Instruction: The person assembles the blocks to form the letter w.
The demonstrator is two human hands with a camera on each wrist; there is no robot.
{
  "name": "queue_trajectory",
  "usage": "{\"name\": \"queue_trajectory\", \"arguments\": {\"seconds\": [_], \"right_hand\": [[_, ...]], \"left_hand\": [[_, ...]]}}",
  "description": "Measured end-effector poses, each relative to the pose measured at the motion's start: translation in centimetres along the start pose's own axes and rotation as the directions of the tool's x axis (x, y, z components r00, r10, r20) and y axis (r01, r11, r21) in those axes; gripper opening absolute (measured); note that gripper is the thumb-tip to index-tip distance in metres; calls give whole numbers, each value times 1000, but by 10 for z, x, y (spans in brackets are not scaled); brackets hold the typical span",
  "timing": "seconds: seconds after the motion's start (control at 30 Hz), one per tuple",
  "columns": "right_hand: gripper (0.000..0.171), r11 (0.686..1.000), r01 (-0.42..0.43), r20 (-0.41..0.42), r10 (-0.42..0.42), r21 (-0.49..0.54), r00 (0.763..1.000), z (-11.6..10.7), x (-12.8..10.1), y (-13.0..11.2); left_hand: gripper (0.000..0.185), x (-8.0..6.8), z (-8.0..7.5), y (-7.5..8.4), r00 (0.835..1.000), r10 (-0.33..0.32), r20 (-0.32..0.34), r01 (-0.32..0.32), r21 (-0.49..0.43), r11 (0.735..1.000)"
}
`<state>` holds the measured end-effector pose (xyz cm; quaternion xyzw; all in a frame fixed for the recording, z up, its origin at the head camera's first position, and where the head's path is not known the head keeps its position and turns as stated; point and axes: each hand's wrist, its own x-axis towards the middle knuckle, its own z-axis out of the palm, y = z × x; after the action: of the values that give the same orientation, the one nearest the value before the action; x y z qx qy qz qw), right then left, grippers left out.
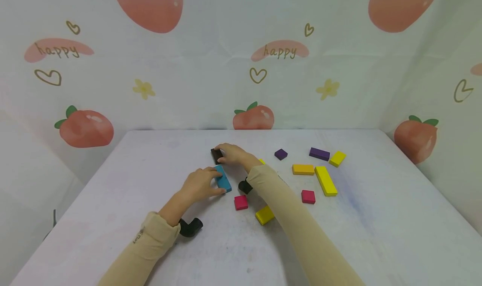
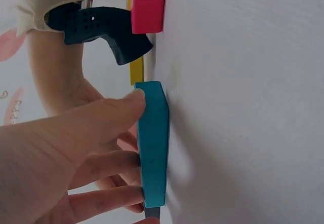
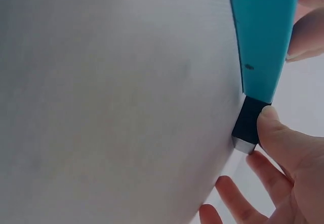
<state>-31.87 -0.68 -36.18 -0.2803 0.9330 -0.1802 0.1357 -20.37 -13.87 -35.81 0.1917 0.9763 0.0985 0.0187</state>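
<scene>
While both hands work at the middle of the white bench (image 1: 376,219), the views run like this.

Head view, left hand: the left hand (image 1: 199,185) has fingers laid along the long teal-blue wooden block (image 1: 223,179), thumb and fingertips lightly curled round its sides.
Head view, right hand: the right hand (image 1: 233,153) curls over the small dark brown wooden block (image 1: 216,155), which lies flat at the teal block's far end.
Head view, others: two pink-red square blocks (image 1: 241,202), yellow blocks (image 1: 326,180) and purple blocks (image 1: 319,154) lie scattered well apart to the right.
Left wrist view: fingers (image 2: 101,120) pinch the teal block's (image 2: 153,143) edges; it lies flat on the bench, a pink-red square just beyond it.
Right wrist view: a thumb (image 3: 276,133) presses the dark block's (image 3: 249,122) side, and that block touches the teal block's (image 3: 263,31) end.
Step in hand: to my eye, butting the dark block against the teal one's end.
Next move calls for: probably a steady teal block and a small squaring nudge from the right, so the ends meet flush.
</scene>
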Motion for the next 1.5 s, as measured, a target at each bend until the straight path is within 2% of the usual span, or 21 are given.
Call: {"name": "queue_trajectory", "arguments": {"seconds": [0.4,0.63,1.03,1.2,1.5], "right_hand": [[47,999,31,26,-30,-28,999,-1,3,2],[48,999,34,50,-34,-5,998,-4,4,4],[49,995,97,29,-97,0,995,-4,5,6],[49,994,101,26,-103,42,994,-3,5,6],[49,980,196,41,-197,37,979,-1,5,4]], "left_hand": [[52,-1,-1,4,1000,-18,10,18,-13,1000],[52,0,0,3,1000,-20,7,20,-15,1000],[52,0,-1,6,999,-31,19,31,-7,999],[52,0,-1,5,999,-31,22,31,-2,1000],[51,-1,-1,6,999,-30,23,30,-1,1000]]}}
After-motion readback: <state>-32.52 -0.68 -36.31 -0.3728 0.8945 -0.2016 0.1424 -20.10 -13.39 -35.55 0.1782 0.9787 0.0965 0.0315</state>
